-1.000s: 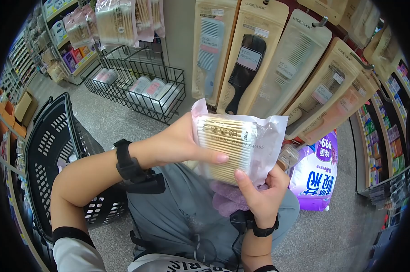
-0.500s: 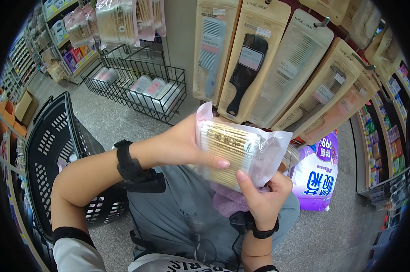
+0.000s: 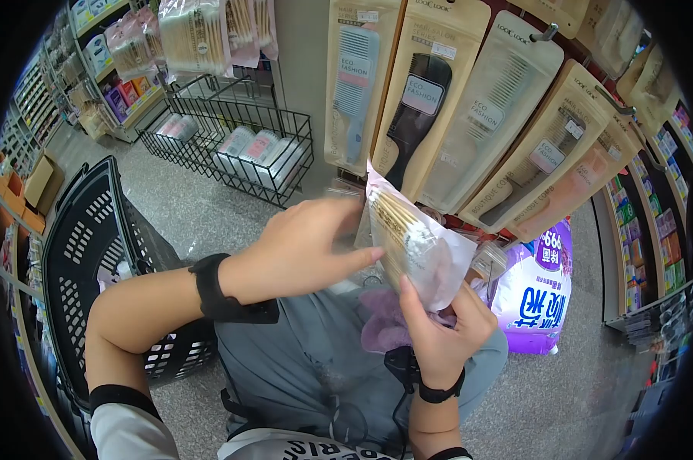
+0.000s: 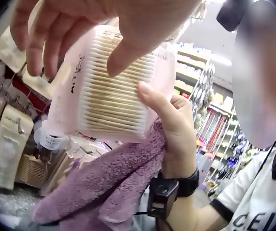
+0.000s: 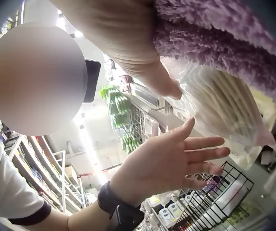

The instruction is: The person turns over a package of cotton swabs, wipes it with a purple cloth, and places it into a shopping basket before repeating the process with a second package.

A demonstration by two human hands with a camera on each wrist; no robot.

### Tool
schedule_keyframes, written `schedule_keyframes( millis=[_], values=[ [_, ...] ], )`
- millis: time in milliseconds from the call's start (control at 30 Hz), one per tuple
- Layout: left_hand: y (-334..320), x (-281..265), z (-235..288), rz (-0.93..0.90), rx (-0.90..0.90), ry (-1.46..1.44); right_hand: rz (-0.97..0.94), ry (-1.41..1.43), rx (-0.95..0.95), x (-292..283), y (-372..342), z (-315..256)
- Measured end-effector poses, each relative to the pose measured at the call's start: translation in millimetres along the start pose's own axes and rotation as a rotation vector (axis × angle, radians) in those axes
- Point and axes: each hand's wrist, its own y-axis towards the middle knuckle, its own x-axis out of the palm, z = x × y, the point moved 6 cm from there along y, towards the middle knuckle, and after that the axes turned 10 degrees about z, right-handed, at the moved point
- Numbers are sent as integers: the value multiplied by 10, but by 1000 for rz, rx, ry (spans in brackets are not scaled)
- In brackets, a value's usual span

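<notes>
Bright indoor scene: a ceiling strip light (image 5: 90,149) glares in the hazy right wrist view, sheen whitens the cotton swab packet (image 3: 414,241), the left hand (image 3: 304,244) looks slightly blurred, and the head view bends toward black corners.

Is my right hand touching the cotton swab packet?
Touching. The left wrist view shows it plainly: the right hand has its thumb on the front of the cotton swab packet.

Speckled grey floor (image 3: 530,399) runs between the fixtures of a shop, with tall shelves (image 3: 648,218) along the right (crowded with brightly coloured packs) and more shelving (image 3: 105,17) far on the left. A plain grey wall panel (image 3: 304,77) stands on the far side, a black wire basket (image 3: 304,134) low beside it. Overhead, a bright strip light (image 5: 90,149) crosses the pale ceiling (image 5: 110,159).
</notes>
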Motion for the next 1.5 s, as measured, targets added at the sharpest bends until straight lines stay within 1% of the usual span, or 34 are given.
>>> schedule_keyframes(
  millis=[100, 200, 300, 400, 533, 600, 700, 800, 900, 1200, 1300, 1500],
  values=[
    [-75, 33, 110, -102, -6, 156, -21, -37, 21, 8, 9, -21],
    [-116, 24, 234, 42, 134, 34, -45, -60, 31, -3, 13, -43],
    [-113, 66, 172, -8, 59, -95, -64, -86, -3, 4, -11, -72],
    [-124, 63, 218, -113, -9, -71, -84, -102, -53, 55, -68, -110],
    [-143, 57, 204, -88, 1, 38, -85, -85, -106, 116, -103, -123],
    [-142, 49, 224, -70, 14, 74, -92, -86, -105, 126, -119, -119],
    [-155, 50, 223, -90, 9, 114, -102, -94, -101, 130, -118, -133],
    [-160, 30, 225, 17, 63, 98, -106, -89, -90, 142, -109, -135],
    [-157, 44, 206, -9, 33, 111, -104, -80, -76, 152, -101, -129],
    [-151, 60, 185, -42, 24, 134, -115, -68, -46, 172, -97, -120],
    [-157, 71, 173, -19, 38, 160, -121, -65, -36, 180, -95, -115],
    [-154, 142, 59, -113, -131, 48, -131, -71, -11, 218, -105, -78]
  ],
)
